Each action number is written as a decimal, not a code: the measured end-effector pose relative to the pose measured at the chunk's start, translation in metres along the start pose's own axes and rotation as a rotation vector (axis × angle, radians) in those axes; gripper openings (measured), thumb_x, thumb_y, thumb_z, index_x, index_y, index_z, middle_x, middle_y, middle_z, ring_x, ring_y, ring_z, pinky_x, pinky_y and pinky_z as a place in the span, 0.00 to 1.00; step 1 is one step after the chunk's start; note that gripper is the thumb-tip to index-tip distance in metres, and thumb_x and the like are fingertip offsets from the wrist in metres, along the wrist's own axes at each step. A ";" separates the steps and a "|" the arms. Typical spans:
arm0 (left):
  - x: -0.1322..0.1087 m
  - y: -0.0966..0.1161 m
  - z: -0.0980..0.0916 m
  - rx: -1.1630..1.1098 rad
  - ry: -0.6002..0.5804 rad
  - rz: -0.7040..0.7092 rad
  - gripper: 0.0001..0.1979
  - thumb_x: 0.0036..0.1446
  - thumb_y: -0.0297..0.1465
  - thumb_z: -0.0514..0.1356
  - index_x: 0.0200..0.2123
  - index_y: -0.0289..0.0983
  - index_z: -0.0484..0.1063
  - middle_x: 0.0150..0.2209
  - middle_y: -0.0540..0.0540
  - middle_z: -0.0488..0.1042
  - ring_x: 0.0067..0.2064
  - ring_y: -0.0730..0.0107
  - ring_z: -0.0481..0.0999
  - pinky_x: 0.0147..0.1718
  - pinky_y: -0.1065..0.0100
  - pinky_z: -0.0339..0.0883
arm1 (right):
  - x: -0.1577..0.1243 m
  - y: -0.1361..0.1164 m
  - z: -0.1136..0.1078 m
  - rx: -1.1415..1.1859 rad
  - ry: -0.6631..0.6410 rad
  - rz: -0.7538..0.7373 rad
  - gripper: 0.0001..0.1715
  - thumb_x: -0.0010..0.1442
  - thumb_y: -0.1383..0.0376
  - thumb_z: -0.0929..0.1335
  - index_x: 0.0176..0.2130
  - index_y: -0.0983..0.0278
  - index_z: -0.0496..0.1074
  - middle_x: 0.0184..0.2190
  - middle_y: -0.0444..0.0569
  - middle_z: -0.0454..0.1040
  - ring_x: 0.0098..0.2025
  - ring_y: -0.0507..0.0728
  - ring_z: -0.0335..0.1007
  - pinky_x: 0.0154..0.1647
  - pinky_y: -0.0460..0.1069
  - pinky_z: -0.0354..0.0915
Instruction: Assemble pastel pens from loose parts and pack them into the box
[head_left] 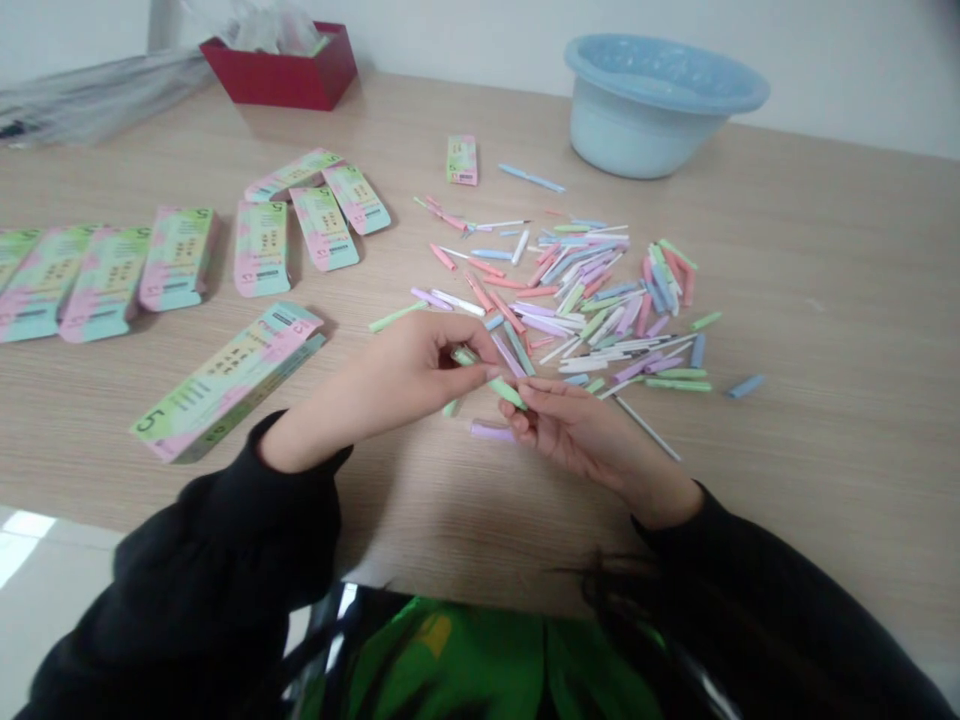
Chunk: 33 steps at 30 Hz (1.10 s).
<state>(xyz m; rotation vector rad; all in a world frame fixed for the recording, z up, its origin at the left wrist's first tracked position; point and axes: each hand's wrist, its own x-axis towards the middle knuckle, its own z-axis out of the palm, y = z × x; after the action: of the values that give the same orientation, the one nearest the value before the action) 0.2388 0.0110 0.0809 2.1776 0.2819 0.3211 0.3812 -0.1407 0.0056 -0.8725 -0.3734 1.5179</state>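
My left hand (409, 365) pinches a light green pen-like tube between thumb and fingers, just in front of the loose pile. My right hand (581, 430) grips a light green tube end (510, 393) with its fingertips, lined up with the left hand's piece. Fingers hide the middle, so I cannot tell whether it is one piece or two. Around and beyond both hands lie many pastel pen parts (600, 290), in pink, blue, purple, green and white, with thin white sticks among them. A purple tube (491, 431) lies under my right fingertips.
Several pastel printed boxes (260, 248) lie on the left, the nearest long box (229, 380) beside my left forearm. A small box (462, 160) lies behind the pile. A blue basin (660, 105) and a red box (281, 70) holding clear plastic stand at the back.
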 end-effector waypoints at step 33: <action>-0.028 -0.046 0.010 0.256 0.182 -0.110 0.12 0.64 0.40 0.62 0.41 0.37 0.77 0.34 0.47 0.74 0.35 0.65 0.73 0.37 0.65 0.67 | -0.009 -0.009 0.002 -0.723 0.184 -0.182 0.14 0.68 0.53 0.66 0.45 0.59 0.60 0.17 0.30 0.58 0.16 0.48 0.48 0.19 0.45 0.46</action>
<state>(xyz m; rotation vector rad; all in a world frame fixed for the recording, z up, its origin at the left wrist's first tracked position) 0.2117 0.0214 0.0346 2.3748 0.5701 0.4425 0.3849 -0.1471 0.0157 -1.4826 -0.8681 1.1188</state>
